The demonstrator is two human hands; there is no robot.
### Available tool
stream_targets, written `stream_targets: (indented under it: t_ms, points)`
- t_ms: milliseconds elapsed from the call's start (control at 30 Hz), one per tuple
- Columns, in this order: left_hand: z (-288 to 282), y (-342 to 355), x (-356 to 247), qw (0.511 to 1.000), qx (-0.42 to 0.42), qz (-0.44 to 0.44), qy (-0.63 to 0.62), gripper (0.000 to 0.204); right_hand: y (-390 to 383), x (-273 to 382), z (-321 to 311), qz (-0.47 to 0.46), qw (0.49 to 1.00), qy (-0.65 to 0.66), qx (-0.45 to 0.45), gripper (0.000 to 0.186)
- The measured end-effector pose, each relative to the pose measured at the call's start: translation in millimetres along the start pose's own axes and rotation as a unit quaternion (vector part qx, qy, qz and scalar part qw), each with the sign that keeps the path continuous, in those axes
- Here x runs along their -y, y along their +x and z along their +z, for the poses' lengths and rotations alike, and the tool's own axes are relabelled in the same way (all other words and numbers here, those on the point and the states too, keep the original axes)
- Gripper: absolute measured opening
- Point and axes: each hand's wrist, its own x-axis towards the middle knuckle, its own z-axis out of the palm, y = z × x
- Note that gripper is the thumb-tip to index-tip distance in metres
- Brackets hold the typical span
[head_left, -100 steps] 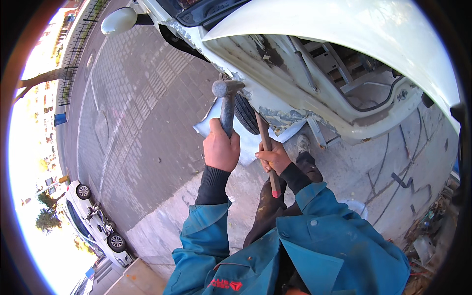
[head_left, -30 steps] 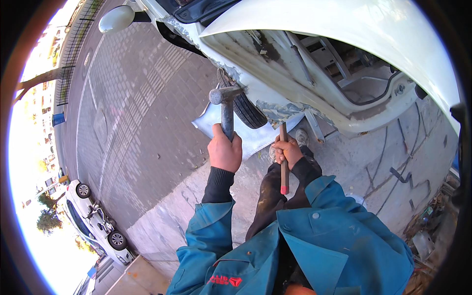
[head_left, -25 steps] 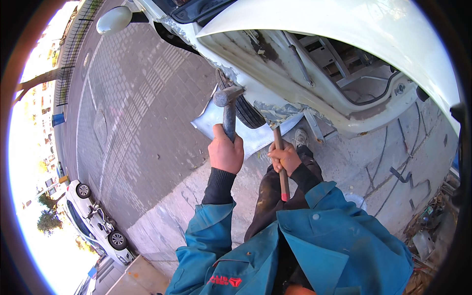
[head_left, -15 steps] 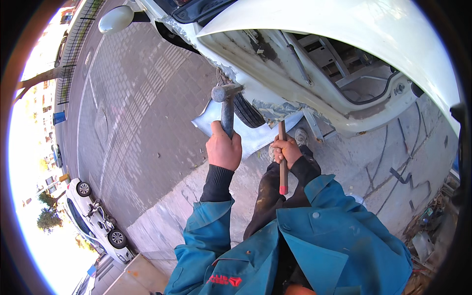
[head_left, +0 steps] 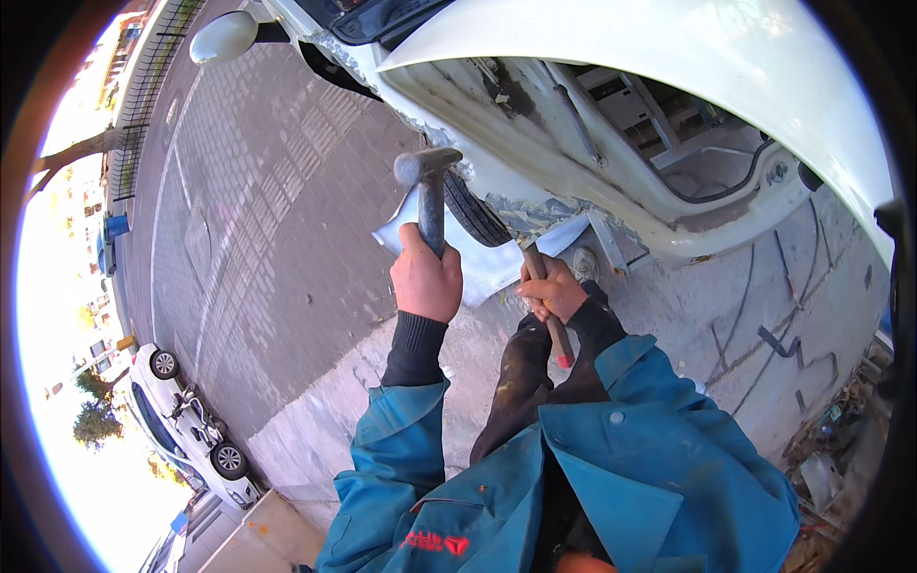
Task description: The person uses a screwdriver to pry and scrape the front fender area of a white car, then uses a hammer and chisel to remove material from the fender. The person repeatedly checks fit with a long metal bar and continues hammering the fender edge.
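Note:
My left hand (head_left: 427,285) is closed around the handle of a hammer (head_left: 431,205), its metal head uppermost. Beside it, my right hand (head_left: 556,289) grips a narrow brown bar (head_left: 559,342) with a red lower end. The bar leans, its upper tip close to the lower edge of a white car body (head_left: 497,172); whether they touch I cannot tell. Paint is scraped and flaking along that edge. Behind the hammer lies a dark tire (head_left: 475,212) on a pale sheet (head_left: 487,272).
A white curved panel (head_left: 688,48) overhangs the car body at the upper right. My shoe (head_left: 586,263) is on the concrete near a metal bracket (head_left: 608,244). Scrap (head_left: 826,468) is piled at the lower right. Paving stretches left toward a parked white car (head_left: 181,425).
The hammer and my left hand have shifted slightly left, the hammer head a little upward. In my right hand the bar has tilted, its upper end moving left and its red end right.

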Motion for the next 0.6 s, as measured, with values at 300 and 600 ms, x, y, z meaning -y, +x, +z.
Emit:
stream_targets:
  t_ms: [300,600]
  points:
    - [-4.8,-0.6,0.3,0.999,-0.026,-0.001,-0.023,0.031,13.8,2.9,-0.5,0.003,0.999,0.007,-0.034,0.016]
    - [-3.0,5.9,3.8,1.0,-0.012,0.017,0.009,0.034,10.9,9.5,5.1,0.024,0.997,0.02,-0.065,0.013]
